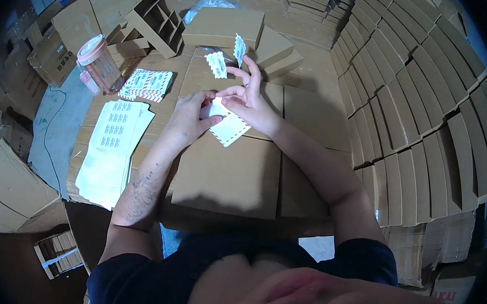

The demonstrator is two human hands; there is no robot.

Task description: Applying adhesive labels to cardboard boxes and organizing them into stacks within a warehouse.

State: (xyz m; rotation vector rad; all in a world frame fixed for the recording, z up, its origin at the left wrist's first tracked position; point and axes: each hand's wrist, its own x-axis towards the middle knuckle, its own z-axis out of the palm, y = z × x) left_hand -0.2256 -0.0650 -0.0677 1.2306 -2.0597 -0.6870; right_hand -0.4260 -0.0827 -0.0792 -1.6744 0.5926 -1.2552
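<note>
**Open middle, walled-in right**

Both hands, left hand (186,119) and right hand (248,103), meet over the striped card (230,127), and the flat cardboard sheet (222,176) below them lies bare, so there is easy passage back toward the body. On the right, a long curved row of upright folded cartons (418,115) walls off that side. Ahead, small sticker strips (216,64) and stacked flat boxes (225,27) crowd the far reach. To the left, label sheets (111,145) lie flat and low, a striped card pile (146,84) sits beyond them, and the pink-lidded jug (98,63) stands tall at the far left corner of the surface (306,78).
</note>
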